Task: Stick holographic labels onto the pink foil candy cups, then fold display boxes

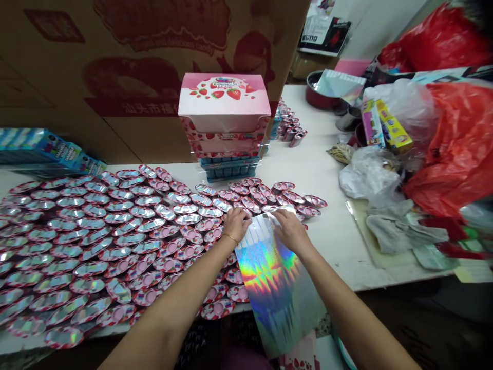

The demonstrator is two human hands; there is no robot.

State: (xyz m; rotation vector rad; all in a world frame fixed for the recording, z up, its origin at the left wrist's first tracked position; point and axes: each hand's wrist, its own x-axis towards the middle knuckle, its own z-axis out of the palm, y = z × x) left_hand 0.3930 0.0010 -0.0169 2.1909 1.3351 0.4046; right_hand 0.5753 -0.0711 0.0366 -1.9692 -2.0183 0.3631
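Note:
A shiny holographic sticker sheet (283, 288) slopes from the table over its front edge, with pale finger-shaped patches near its top. At its upper left corner is my left hand (235, 226), its fingers curled together; what they pinch is hidden. My right hand (290, 228) grips the upper right part of the sheet, fingertips at the top edge. Close around both hands stand small oval-topped packs (252, 205) with pink strawberry print. Packs further left (92, 267) have silvery, mirror-like tops, while several nearer the hands show plain pink centres.
A pink strawberry display box (225, 105) sits on blue trays (231, 169) behind the packs. A large brown carton (134, 67) rises behind. Blue boxes (50, 151) lie at left. Red plastic bags (454, 149), a cloth glove (404, 231) and a dark red pot (321, 97) crowd the right.

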